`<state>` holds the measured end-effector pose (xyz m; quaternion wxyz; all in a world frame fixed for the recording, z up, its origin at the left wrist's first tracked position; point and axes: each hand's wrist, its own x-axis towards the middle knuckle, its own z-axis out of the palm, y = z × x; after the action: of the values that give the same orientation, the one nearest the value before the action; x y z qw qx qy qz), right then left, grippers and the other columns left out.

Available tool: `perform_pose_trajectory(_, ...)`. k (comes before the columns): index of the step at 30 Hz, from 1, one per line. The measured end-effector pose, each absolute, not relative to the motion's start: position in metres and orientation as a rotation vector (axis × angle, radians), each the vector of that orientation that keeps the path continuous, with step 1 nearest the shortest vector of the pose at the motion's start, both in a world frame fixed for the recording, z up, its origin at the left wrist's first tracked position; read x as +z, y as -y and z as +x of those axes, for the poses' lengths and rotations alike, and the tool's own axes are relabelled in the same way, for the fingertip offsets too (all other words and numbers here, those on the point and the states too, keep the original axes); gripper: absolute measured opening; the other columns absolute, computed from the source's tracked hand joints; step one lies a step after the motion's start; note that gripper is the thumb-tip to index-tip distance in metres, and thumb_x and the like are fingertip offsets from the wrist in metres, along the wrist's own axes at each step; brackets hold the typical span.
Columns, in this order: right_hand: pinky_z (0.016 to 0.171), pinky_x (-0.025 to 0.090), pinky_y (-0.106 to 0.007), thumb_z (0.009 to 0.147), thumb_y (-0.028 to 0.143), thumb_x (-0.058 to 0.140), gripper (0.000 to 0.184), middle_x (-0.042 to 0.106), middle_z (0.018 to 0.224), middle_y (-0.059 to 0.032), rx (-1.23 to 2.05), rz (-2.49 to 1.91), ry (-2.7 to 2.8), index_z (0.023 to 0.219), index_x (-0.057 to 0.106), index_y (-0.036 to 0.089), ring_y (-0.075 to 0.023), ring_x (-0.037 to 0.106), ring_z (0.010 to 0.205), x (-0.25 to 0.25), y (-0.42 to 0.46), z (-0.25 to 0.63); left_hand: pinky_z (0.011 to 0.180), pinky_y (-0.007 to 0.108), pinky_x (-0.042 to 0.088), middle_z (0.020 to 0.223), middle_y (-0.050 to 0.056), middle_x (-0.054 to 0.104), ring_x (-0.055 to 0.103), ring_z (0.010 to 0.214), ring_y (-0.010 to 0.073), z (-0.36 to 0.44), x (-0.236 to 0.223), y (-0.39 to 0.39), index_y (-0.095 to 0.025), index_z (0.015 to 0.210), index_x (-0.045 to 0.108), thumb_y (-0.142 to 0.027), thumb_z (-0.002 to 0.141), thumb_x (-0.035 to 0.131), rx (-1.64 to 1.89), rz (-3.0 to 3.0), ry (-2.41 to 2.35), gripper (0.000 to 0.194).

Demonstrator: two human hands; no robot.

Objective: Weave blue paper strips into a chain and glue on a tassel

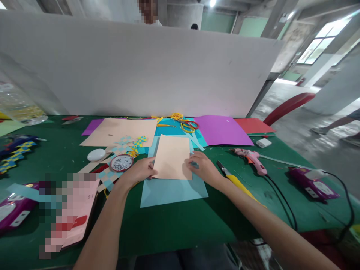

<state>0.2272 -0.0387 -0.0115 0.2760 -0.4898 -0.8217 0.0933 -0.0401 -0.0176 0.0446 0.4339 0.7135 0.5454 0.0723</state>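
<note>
Both hands are on a small peach sheet of paper (pixel 173 159) in the middle of the table. My left hand (pixel 142 168) grips its lower left edge, thumb on top. At the right edge, the curled fingers of my right hand (pixel 204 165) pinch the same sheet. Beneath it lies a larger light blue sheet of paper (pixel 174 195), partly covered. A yellow-handled utility knife (pixel 242 187) rests just right of my right forearm. Close to my left hand is a round tin of small beads (pixel 121 163), with woven paper strips (pixel 108 178) beside it.
Purple paper (pixel 225 131), a large peach sheet (pixel 123 131) and scissors (pixel 189 126) lie along the back. A pink glue gun (pixel 253 159) trails a cord to a purple power strip (pixel 312 183). A pink booklet-like object (pixel 81 210) is at left. A white partition (pixel 146 71) stands behind.
</note>
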Motion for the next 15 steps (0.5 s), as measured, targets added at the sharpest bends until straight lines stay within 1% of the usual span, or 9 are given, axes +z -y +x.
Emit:
perform_pose_trajectory(2,0.107,0.036,-0.044,0.087,0.021,0.05,0.019,0.066,0.11,-0.0055,0.237,-1.356,2.219,0.099,0.064,0.02,-0.0217,0.052,0.119,-0.014,0.039,0.226,0.059,0.027,0.043,0.068,0.002,0.061,0.06,0.063,0.0201,-0.04,0.044,0.017,-0.01,0.132,0.046,-0.029,0.071,0.057,0.179,1.784,-1.355,0.065)
perform_pose_trajectory(5,0.107,0.031,-0.054,0.089,0.024,0.048,0.031,0.055,0.131,-0.0081,0.225,-1.439,2.244,0.119,0.056,0.019,-0.0277,0.036,0.133,-0.019,0.04,0.227,0.059,0.027,0.043,0.067,0.002,0.061,0.06,0.063,0.0201,-0.041,0.042,0.016,-0.01,0.129,0.049,-0.029,0.071,0.057,0.196,1.79,-1.333,0.062)
perform_pose_trajectory(7,0.107,0.026,-0.059,0.09,0.027,0.048,0.037,0.05,0.137,-0.0081,0.231,-1.486,2.282,0.126,0.051,0.02,-0.0306,0.027,0.137,-0.018,0.039,0.229,0.058,0.026,0.043,0.067,0.002,0.062,0.06,0.063,0.0199,-0.041,0.042,0.016,-0.011,0.127,0.051,-0.029,0.071,0.057,0.201,1.795,-1.316,0.059)
perform_pose_trajectory(9,0.108,0.022,-0.06,0.089,0.031,0.05,0.041,0.045,0.141,-0.008,0.254,-1.521,2.344,0.129,0.048,0.021,-0.0317,0.021,0.139,-0.015,0.036,0.231,0.058,0.026,0.043,0.066,0.002,0.062,0.06,0.062,0.0198,-0.04,0.043,0.016,-0.012,0.126,0.052,-0.028,0.07,0.057,0.2,1.798,-1.32,0.058)
perform_pose_trajectory(11,0.109,0.021,-0.059,0.087,0.034,0.053,0.045,0.043,0.143,-0.0086,0.292,-1.547,2.414,0.13,0.047,0.021,-0.0325,0.016,0.14,-0.008,0.03,0.233,0.057,0.026,0.042,0.064,0.001,0.061,0.059,0.061,0.0197,-0.04,0.044,0.017,-0.012,0.125,0.053,-0.028,0.069,0.057,0.205,1.801,-1.335,0.058)
perform_pose_trajectory(15,0.11,0.022,-0.055,0.08,0.044,0.06,0.058,0.04,0.144,-0.0119,0.374,-1.592,2.531,0.131,0.047,0.019,-0.0345,0.015,0.14,0.005,0.012,0.234,0.058,0.026,0.041,0.064,0.001,0.061,0.059,0.061,0.0195,-0.04,0.044,0.017,-0.012,0.126,0.052,-0.029,0.069,0.057,0.205,1.793,-1.336,0.059)
